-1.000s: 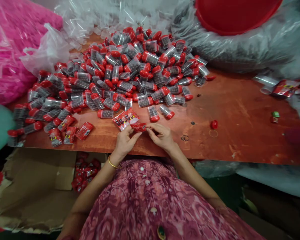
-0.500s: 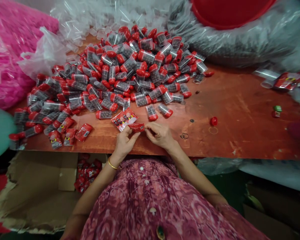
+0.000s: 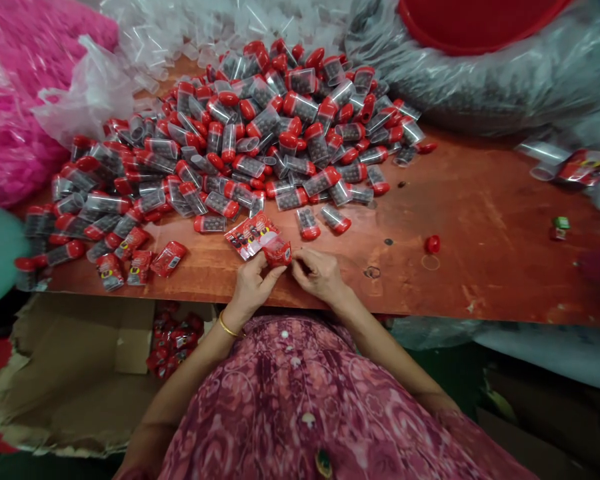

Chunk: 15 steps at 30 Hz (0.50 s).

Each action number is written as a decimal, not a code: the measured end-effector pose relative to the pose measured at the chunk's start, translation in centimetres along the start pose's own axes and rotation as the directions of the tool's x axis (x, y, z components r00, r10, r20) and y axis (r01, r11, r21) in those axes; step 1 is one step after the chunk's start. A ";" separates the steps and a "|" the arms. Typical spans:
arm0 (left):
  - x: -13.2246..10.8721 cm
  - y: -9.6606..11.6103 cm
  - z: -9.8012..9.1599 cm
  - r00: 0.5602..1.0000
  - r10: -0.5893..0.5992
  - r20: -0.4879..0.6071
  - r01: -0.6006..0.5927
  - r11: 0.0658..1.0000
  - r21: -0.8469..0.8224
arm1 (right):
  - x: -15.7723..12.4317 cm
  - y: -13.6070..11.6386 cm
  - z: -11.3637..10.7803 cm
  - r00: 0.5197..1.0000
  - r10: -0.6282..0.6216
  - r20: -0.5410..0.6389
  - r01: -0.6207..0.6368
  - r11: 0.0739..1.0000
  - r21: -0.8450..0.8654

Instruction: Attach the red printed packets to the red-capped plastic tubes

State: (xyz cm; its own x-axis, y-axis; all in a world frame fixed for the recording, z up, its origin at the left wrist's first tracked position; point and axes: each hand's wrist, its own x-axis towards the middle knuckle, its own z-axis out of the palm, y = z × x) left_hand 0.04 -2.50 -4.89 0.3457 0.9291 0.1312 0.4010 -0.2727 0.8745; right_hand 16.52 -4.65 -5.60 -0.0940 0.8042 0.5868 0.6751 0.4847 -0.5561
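Near the table's front edge, my left hand (image 3: 253,280) pinches a small red printed packet (image 3: 279,253) between thumb and fingers. The packet is tilted up, with a pale part along its upper left. My right hand (image 3: 321,273) is closed, its fingertips at the packet's right edge; what they hold, if anything, is hidden. Just behind the packet lies a flat red printed sheet (image 3: 247,235). Two clear tubes with red caps and dark beads, one tube (image 3: 308,223) and another tube (image 3: 335,219), lie beyond my right hand.
A large heap of red-capped tubes (image 3: 260,127) covers the table's (image 3: 480,267) middle and left. Several filled packets (image 3: 168,258) lie at front left, above an open cardboard box (image 3: 70,373). A red cap (image 3: 433,244) lies right. Plastic bags and a red basin (image 3: 480,27) line the back.
The packet in my left hand has turned from nearly flat to tilted up, showing more of its face. My right fingertips have shifted slightly at its edge. The view has shifted a little.
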 end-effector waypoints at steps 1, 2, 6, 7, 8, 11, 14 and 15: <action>0.0 0.1 0.0 1.000 0.011 0.001 -0.011 1.000 -0.011 | 0.0 -0.1 -0.2 1.000 0.027 -0.003 -0.027 0.999 0.046; 0.0 0.1 0.1 1.000 0.021 0.002 -0.021 0.999 -0.027 | 0.0 -0.1 -0.4 0.999 0.054 0.003 -0.054 0.994 0.090; 0.1 0.2 0.1 0.999 0.044 0.011 -0.043 0.997 -0.071 | 0.3 -0.2 -1.2 0.992 0.093 0.090 -0.110 0.974 0.198; 0.1 0.1 0.1 0.999 0.042 0.014 -0.041 0.997 -0.071 | 0.4 -0.1 -1.4 0.991 0.082 0.108 -0.103 0.973 0.208; 0.1 0.1 0.1 0.999 0.040 0.017 -0.038 0.997 -0.072 | 0.5 0.0 -1.5 0.991 0.066 0.119 -0.091 0.973 0.211; 0.1 0.1 0.0 0.998 0.051 0.027 -0.048 0.994 -0.094 | 0.8 0.2 -1.7 0.992 0.008 0.126 -0.030 0.985 0.172; 0.1 0.2 0.1 0.997 0.067 0.024 -0.064 0.992 -0.109 | 1.1 0.1 -1.6 0.994 -0.061 0.092 0.054 0.995 0.079; 0.1 0.3 0.1 0.998 0.066 0.020 -0.064 0.992 -0.105 | 1.2 0.1 -1.4 0.994 -0.081 0.075 0.077 0.996 0.049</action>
State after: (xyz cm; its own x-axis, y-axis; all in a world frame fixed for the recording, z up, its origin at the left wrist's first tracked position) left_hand 0.23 -2.53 -4.69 0.3884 0.9038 0.1798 0.2869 -0.3040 0.9085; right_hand 17.51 -4.15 -4.11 -0.2029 0.7860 0.5840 0.6294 0.5616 -0.5371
